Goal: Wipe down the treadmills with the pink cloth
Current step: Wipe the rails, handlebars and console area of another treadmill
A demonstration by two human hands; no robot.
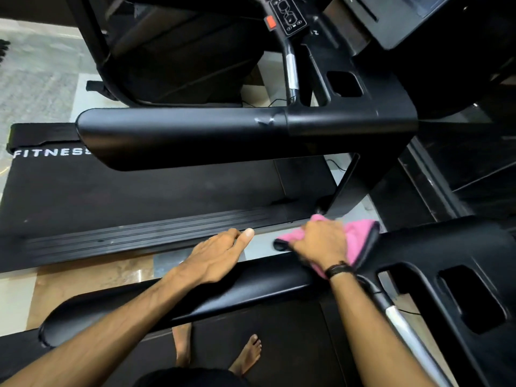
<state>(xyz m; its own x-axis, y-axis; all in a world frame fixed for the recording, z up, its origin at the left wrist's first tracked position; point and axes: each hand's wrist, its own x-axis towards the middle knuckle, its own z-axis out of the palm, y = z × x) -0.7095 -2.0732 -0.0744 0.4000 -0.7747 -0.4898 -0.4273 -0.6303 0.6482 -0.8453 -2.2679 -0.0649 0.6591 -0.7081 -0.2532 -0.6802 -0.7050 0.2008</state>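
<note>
I stand on the belt of the near treadmill, whose black padded handrail (195, 300) runs across the lower view. My right hand (321, 243) grips the bunched pink cloth (360, 236) and presses it on the handrail's right end, where it meets the console arm (435, 247). My left hand (220, 251) rests flat over the same handrail, fingers straight and thumb out. A second treadmill stands beyond, with its own handrail (181, 135) and belt (125, 191) marked FITNESS.
A strip of tiled floor (83, 272) lies between the two machines. The far treadmill's side rail (139, 233) runs along it. Console, red stop key (270, 22) and silver grip (291, 71) stand at top. My bare feet (245, 356) are on the belt below.
</note>
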